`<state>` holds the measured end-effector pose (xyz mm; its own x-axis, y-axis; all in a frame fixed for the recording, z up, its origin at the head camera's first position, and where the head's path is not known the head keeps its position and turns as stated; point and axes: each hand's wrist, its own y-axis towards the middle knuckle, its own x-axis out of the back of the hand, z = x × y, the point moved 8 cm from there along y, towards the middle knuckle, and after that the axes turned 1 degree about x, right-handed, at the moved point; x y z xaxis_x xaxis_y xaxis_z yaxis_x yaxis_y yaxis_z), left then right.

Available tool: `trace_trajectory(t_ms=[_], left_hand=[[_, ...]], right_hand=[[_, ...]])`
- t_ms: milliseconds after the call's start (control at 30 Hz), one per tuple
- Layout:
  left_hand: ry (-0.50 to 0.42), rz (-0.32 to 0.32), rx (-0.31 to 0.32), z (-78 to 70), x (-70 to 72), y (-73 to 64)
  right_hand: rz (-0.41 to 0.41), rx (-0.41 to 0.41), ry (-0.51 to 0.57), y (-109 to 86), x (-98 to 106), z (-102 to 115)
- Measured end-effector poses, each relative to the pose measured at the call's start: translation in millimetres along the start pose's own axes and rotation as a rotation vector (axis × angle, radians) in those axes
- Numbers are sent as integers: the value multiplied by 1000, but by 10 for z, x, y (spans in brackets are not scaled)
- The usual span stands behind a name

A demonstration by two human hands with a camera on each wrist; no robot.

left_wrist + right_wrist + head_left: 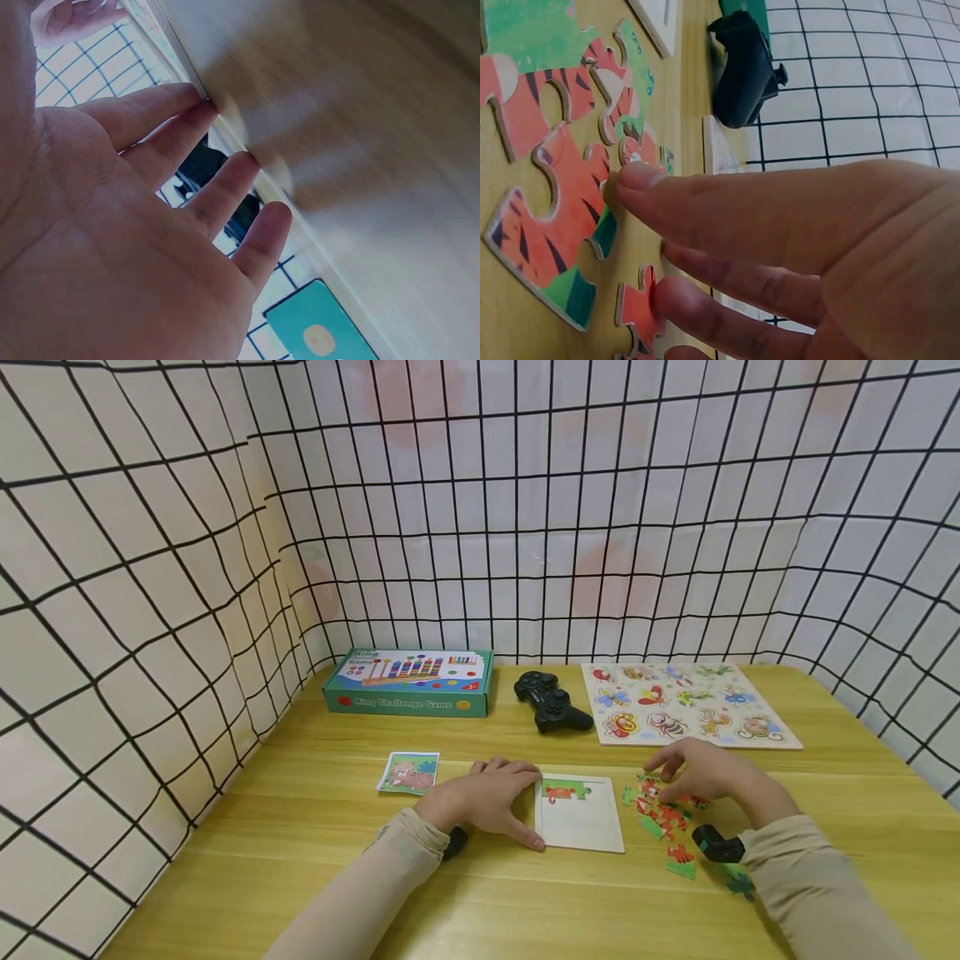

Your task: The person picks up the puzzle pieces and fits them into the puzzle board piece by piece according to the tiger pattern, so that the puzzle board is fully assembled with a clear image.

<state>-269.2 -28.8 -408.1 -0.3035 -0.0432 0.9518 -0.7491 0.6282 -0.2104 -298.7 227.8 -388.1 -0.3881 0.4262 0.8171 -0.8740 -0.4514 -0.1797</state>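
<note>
Left hand (489,798) splays beside board (583,824), right hand (708,771) arches over puzzle pieces (669,819), both released.

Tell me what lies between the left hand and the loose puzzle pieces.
The white puzzle board, with an orange-and-green section at its upper left, lies between the left hand and the loose puzzle pieces; the head view shows it.

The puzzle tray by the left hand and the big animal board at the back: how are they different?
The puzzle tray is smaller; the animal board is much wider.
The puzzle tray is mostly bare, with a few puzzle pieces along its far side; the animal board has colourful creatures all over.
The puzzle tray has the left hand at its edge; the animal board lies farther back.
Both lie flat on the wooden table.
</note>
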Motion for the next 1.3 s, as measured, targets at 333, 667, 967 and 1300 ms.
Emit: trace_trajectory(t_ms=[333,667,967,1300], left_hand=[[5,4,1,-9,5,8],[-2,2,0,-3,10,-16],[2,2,-8,-9,15,-10],[-4,-1,-14,-26,25,-20]], right_hand=[[-3,2,22,-28,25,2],[90,49,26,-317,25,9],[254,95,182,-710,-118,-86],[256,61,163,-818,-240,-178]])
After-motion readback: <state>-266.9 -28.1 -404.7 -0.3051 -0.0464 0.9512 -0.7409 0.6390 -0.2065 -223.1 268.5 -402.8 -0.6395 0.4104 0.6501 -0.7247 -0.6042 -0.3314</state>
